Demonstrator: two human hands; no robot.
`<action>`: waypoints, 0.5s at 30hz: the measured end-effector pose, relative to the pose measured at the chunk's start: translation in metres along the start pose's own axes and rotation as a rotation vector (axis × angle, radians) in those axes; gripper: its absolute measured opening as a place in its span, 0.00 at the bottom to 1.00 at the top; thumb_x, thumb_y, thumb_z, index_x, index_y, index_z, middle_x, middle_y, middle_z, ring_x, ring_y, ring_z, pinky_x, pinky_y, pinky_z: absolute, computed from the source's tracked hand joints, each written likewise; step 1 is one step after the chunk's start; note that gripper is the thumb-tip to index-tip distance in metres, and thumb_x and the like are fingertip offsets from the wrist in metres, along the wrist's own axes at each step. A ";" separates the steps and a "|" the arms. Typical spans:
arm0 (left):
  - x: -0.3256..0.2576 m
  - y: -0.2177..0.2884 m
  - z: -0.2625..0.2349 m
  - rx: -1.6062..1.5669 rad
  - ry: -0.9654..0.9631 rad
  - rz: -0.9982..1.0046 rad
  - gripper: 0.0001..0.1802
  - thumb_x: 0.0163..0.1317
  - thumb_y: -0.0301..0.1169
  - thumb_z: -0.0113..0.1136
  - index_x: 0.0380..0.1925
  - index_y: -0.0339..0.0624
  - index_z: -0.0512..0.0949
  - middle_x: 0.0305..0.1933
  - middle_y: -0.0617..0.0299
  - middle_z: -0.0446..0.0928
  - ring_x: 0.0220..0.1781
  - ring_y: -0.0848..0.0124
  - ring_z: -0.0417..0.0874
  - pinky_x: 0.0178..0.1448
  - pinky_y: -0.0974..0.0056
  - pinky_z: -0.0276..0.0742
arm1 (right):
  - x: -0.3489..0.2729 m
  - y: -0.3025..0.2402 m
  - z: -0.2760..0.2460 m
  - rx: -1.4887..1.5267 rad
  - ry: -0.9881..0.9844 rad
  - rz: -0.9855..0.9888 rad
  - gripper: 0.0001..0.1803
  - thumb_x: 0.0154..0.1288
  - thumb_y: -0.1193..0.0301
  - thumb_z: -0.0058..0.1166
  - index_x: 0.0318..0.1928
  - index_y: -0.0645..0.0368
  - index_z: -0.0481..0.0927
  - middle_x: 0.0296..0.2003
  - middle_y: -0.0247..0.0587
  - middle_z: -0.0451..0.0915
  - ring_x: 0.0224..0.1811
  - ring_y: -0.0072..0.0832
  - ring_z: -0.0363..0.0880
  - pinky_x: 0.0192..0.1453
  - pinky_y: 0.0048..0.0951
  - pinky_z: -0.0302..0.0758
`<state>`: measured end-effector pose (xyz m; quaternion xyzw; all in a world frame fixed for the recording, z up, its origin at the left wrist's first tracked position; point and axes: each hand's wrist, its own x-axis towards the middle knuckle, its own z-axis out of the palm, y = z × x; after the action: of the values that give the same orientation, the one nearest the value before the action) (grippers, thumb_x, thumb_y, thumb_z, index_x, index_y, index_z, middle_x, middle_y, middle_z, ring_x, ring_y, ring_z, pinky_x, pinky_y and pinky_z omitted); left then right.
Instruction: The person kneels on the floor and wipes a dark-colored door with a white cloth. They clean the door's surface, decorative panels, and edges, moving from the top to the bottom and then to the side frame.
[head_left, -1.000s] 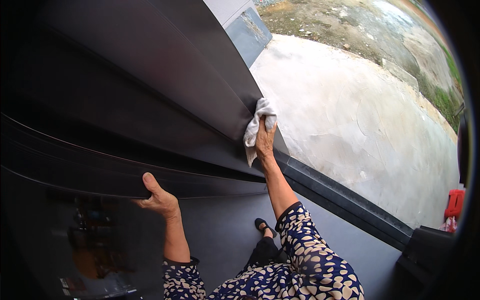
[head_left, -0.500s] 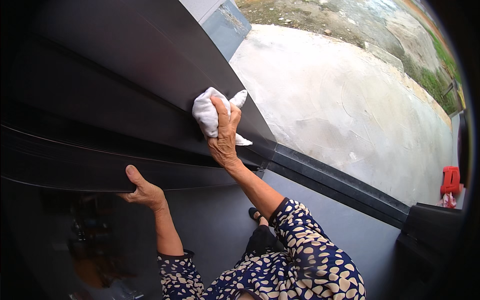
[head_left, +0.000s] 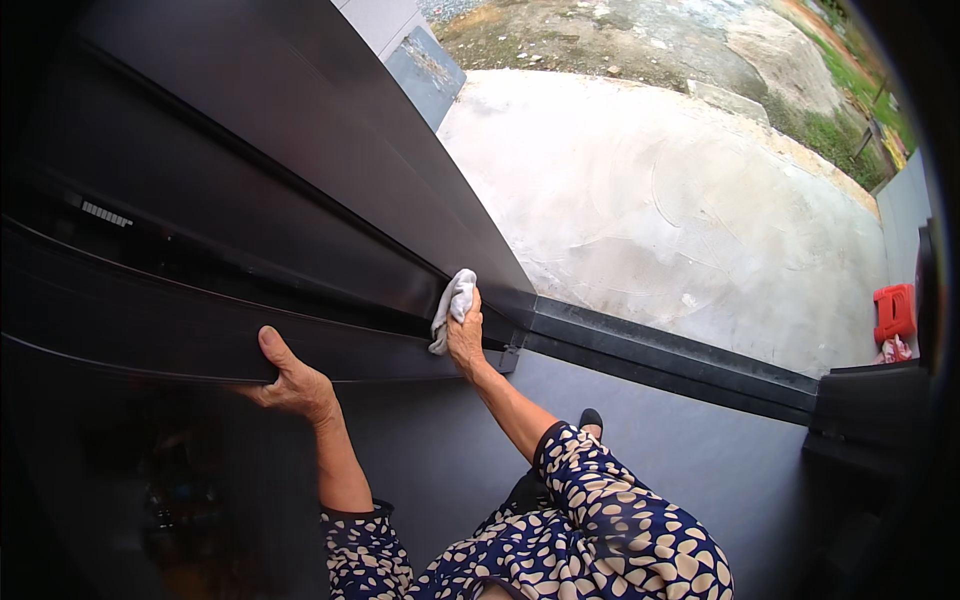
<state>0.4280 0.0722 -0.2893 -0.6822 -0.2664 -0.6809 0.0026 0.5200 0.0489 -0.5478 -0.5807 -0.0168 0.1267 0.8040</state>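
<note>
My left hand (head_left: 297, 378) grips the edge of a dark door (head_left: 200, 318), thumb on the near face and the other fingers hidden behind the edge. In my right hand (head_left: 466, 332) is a crumpled white cloth (head_left: 455, 300), held against the grooved lower part of the dark door frame (head_left: 340, 150), close to the corner where it meets the threshold (head_left: 660, 352). The fingers of my right hand are partly covered by the cloth. A pale striped mark (head_left: 106, 214) shows inside the dark recess left of my hands.
Grey floor (head_left: 640, 420) lies beneath me, with my dark shoe (head_left: 591, 418) on it. Beyond the threshold spreads pale concrete (head_left: 640, 200), then rough ground and grass. A red plastic object (head_left: 894, 312) stands at the far right, by another dark frame post (head_left: 865, 410).
My right hand has moved down and slightly right with the cloth, from the flat frame face to the groove near the threshold. My left hand stays on the door edge. My view has shifted slightly.
</note>
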 end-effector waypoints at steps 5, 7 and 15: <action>-0.022 -0.013 0.029 -0.162 -0.049 -0.014 0.36 0.59 0.36 0.59 0.60 0.24 0.56 0.61 0.38 0.61 0.60 0.52 0.68 0.63 0.56 0.65 | -0.012 -0.009 -0.001 -0.297 -0.149 -0.159 0.33 0.55 0.80 0.47 0.64 0.54 0.58 0.40 0.49 0.69 0.41 0.37 0.72 0.44 0.31 0.72; -0.031 -0.026 0.037 -0.238 -0.045 -0.001 0.37 0.60 0.36 0.57 0.62 0.25 0.54 0.62 0.39 0.59 0.62 0.52 0.65 0.65 0.56 0.62 | -0.027 -0.044 -0.002 -0.368 -0.249 -0.207 0.36 0.52 0.82 0.45 0.64 0.51 0.59 0.41 0.53 0.63 0.45 0.45 0.67 0.52 0.35 0.66; -0.045 -0.030 0.037 -0.520 -0.328 -0.342 0.35 0.64 0.43 0.52 0.62 0.29 0.55 0.62 0.42 0.61 0.61 0.56 0.66 0.64 0.56 0.62 | -0.044 -0.159 0.029 -0.198 -0.302 -0.895 0.40 0.52 0.83 0.49 0.67 0.43 0.59 0.47 0.53 0.63 0.49 0.47 0.63 0.56 0.43 0.63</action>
<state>0.4549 0.0951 -0.3450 -0.7057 -0.1912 -0.5980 -0.3283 0.5019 0.0196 -0.3836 -0.5652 -0.3936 -0.1510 0.7091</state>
